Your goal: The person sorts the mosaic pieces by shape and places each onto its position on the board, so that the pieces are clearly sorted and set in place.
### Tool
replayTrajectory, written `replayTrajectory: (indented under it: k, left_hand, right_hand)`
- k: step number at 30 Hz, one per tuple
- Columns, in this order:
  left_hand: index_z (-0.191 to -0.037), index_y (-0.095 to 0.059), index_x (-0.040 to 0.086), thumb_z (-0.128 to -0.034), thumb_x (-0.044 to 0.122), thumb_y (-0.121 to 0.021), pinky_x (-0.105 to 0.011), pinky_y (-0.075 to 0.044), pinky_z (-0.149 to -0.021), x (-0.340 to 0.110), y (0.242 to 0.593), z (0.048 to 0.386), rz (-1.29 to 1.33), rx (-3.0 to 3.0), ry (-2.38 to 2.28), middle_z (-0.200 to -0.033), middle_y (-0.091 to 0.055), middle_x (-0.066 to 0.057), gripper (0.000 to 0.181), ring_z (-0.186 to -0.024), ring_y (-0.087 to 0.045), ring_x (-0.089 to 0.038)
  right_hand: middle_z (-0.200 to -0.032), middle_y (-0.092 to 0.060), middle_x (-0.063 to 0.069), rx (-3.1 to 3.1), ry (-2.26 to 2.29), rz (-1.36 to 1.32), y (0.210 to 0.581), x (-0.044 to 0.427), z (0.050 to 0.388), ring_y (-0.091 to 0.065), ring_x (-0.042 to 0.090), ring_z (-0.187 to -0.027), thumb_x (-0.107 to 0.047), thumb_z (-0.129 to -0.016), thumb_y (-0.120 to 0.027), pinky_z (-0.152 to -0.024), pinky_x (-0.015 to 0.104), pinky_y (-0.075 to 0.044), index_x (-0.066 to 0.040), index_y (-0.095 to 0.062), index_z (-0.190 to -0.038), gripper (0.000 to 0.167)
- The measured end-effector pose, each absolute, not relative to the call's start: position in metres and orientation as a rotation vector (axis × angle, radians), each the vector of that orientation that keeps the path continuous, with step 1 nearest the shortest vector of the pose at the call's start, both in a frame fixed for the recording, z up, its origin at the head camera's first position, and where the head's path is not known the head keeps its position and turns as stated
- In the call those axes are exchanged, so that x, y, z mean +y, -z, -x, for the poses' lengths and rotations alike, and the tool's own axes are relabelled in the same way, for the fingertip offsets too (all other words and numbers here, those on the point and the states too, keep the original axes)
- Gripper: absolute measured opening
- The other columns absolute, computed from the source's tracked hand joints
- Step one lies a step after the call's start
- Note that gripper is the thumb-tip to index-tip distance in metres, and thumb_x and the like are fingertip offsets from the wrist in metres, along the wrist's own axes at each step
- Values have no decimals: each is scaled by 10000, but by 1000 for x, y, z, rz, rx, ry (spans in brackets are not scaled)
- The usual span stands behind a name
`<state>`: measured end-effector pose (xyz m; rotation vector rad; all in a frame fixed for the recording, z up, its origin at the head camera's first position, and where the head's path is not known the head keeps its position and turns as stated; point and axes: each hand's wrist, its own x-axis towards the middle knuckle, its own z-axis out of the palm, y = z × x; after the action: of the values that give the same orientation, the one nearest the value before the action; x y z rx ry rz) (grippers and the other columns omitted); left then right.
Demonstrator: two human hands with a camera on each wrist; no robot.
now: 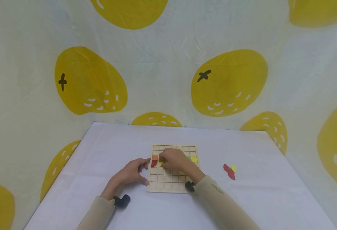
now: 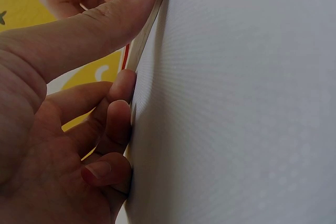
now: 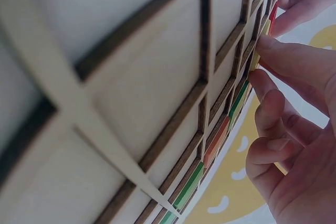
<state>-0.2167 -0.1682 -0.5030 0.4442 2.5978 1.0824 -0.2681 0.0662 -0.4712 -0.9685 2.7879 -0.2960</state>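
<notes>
A wooden grid board [image 1: 171, 186] lies on the white table. My left hand [image 1: 130, 172] rests at its left edge, thumb and fingers spread along the side; in the left wrist view the thumb of that hand [image 2: 68, 93] touches the board's edge. My right hand [image 1: 174, 158] is over the upper left cells, thumb and forefinger on a yellow piece [image 1: 160, 164]. In the right wrist view my right hand [image 3: 299, 129] has its fingertips at this yellow piece [image 3: 255, 60]. Beside it are a red quarter-round piece [image 1: 154, 164] and an orange square [image 1: 155, 157].
At the board's right side is a yellow square [image 1: 193, 158]. Green pieces [image 3: 239, 99] and an orange piece [image 3: 216, 141] sit in cells too. Two red pieces [image 1: 231, 174] and a yellow piece [image 1: 233, 168] lie right of the board. A patterned curtain [image 1: 160, 76] hangs behind.
</notes>
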Motion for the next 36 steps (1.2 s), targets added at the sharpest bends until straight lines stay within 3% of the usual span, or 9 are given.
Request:
replayTrajectory:
  k: [36]
  left_hand:
    - [-1521,-507,65,-648,245,-979,-265,-388,-745,-167,500,216,-431,2600,-1066,-1032,-578,67,1008,-930,-469,-156]
  right_hand:
    - [-953,-676,-99,2777,361,954,469,69,265,-564,83,-859,-252,-943,-757,-817,306,-512,-233,-781,-1087,147]
